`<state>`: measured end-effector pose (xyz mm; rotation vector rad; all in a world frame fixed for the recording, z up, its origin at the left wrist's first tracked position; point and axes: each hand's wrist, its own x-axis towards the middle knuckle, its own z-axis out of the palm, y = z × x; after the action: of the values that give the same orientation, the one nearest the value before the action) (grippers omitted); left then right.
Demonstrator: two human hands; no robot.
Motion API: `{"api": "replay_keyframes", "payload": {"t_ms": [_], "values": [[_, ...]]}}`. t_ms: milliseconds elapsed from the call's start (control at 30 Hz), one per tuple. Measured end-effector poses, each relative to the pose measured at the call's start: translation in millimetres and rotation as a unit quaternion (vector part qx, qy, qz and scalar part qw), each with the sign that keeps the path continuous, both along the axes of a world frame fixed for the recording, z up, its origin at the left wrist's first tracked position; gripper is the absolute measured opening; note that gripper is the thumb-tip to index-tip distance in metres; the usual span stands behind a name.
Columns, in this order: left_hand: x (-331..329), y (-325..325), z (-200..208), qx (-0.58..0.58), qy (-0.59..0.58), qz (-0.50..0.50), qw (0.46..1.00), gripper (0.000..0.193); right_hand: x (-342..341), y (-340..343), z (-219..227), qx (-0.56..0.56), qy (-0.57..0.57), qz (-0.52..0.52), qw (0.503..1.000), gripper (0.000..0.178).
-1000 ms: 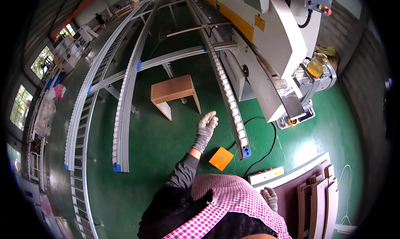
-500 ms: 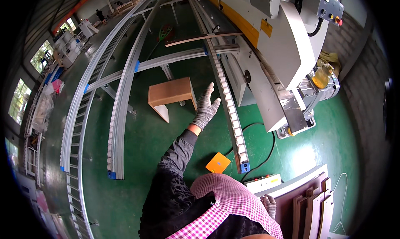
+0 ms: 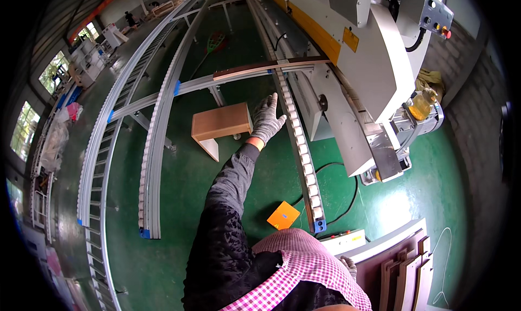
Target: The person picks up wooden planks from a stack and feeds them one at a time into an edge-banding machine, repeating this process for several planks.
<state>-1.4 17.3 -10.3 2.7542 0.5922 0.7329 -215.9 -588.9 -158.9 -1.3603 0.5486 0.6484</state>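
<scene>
My left hand (image 3: 267, 120), in a grey knitted glove, reaches forward with fingers stretched out and thumb apart; nothing is in it. Just to its right runs a roller rail (image 3: 300, 143) with white wheels. Beyond the fingertips, a long narrow brown board (image 3: 271, 67) lies across that rail and reaches to the machine's side; the hand does not touch it. My right hand (image 3: 349, 266), also gloved, hangs low beside the checked apron (image 3: 293, 248), near a pale board edge. Most of its fingers are hidden.
On the right stands a large white and yellow machine (image 3: 374, 67) with a button panel (image 3: 436, 18). A wooden stool-like piece (image 3: 220, 121), an orange plate (image 3: 283, 215) and a black cable (image 3: 355, 194) are on the green floor. Brown boards (image 3: 407, 278) stand at lower right.
The brown board has slid nearer to me along the rail. My left hand has shifted slightly left, still open. My right hand shows less beside the apron.
</scene>
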Motion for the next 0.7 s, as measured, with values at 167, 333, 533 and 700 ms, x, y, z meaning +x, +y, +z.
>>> {"api": "replay_keyframes", "payload": {"t_ms": [167, 333, 533, 700], "values": [[17, 22, -8, 0.020, 0.047, 0.034, 0.998, 0.093, -2, 11, 20, 0.007, 0.021, -0.033, 0.999, 0.030], [32, 39, 2, 0.027, 0.122, 0.063, 0.990, 0.098, -3, 31, 54, 0.007, 0.051, -0.046, 0.998, 0.029], [63, 62, 16, 0.042, 0.210, 0.069, 0.974, 0.102, -2, 43, 58, 0.002, 0.066, -0.059, 0.996, 0.028], [90, 76, 13, 0.039, 0.250, 0.075, 0.965, 0.084, -1, 39, 53, -0.010, 0.078, -0.069, 0.994, 0.027]]}}
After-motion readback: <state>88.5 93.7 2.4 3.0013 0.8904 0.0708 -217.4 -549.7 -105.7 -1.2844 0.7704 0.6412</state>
